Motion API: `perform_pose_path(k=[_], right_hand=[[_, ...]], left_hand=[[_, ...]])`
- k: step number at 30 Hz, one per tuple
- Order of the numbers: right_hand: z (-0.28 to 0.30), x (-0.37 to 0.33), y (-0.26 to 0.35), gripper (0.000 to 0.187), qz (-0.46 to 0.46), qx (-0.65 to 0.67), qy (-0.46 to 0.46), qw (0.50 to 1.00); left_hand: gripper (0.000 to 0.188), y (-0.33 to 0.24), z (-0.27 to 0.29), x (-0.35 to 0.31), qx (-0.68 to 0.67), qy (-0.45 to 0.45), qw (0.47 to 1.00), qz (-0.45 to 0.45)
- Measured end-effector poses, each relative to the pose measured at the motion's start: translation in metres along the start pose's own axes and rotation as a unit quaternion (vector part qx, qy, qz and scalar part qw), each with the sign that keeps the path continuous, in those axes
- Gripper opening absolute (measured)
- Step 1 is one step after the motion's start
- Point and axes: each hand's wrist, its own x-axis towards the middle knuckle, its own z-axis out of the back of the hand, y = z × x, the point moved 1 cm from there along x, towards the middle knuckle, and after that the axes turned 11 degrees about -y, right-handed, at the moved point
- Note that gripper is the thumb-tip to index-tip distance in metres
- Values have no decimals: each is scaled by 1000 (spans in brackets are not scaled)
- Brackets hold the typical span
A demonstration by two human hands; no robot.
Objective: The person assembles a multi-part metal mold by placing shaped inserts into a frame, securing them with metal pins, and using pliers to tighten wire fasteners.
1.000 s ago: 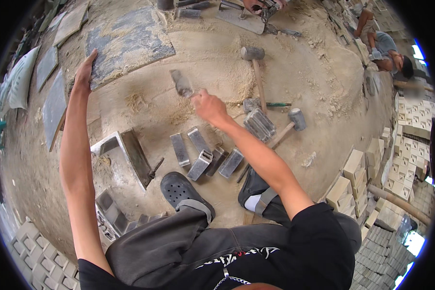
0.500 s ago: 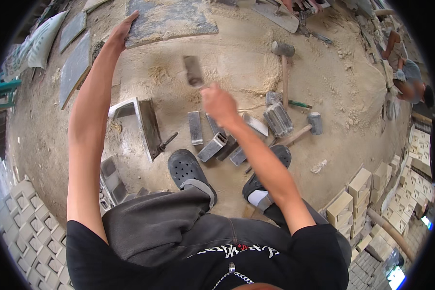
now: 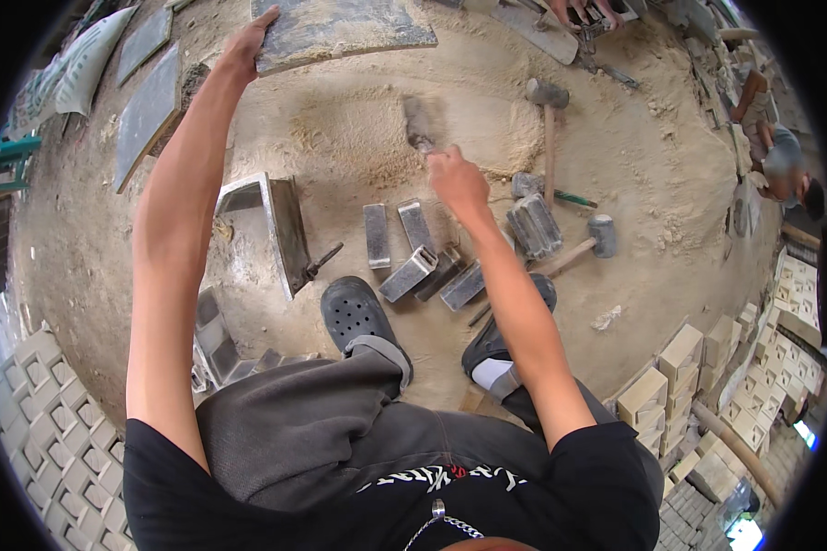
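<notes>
At the far left, my left hand (image 3: 251, 44) is closed on the left edge of a flat grey board (image 3: 345, 32) dusted with pale sand. My right hand (image 3: 459, 184) is wrapped round the handle of a small flat-bladed trowel (image 3: 417, 118), its blade blurred by motion. That blade is low over the sandy ground, at the right side of a patch of loose pale sand (image 3: 354, 138). Between my right hand and my shoes lie several grey metal blocks (image 3: 377, 236). To their left an open metal mould frame (image 3: 285, 230) stands with a dark handle.
Mallets (image 3: 548, 95) with wooden handles lie to the right, beside a ribbed metal block (image 3: 535, 226). Cast blocks are stacked at lower right (image 3: 643, 395) and lower left (image 3: 60, 432). A co-worker's hands (image 3: 583, 11) work at the top; another person (image 3: 781, 151) crouches far right.
My right hand has swept the trowel to the right across the sand. My left hand keeps its hold on the board. The whole view has shifted slightly.
</notes>
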Motion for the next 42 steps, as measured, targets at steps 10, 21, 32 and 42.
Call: perform_pose_path(k=[10,21,32,42], right_hand=[[-39,-43,49,34,170,-9,73,983],[47,-22,-67,52,-29,-102,-14,994],[-43,-14,81,44,165,-14,81,983],[20,-25,-23,50,67,-83,51,993]], left_hand=[[67,8,-4,10,57,-69,996,26],[71,27,-8,-15,93,-118,988,38],[56,3,-21,10,20,-26,999,18],[54,2,6,12,15,-81,996,21]])
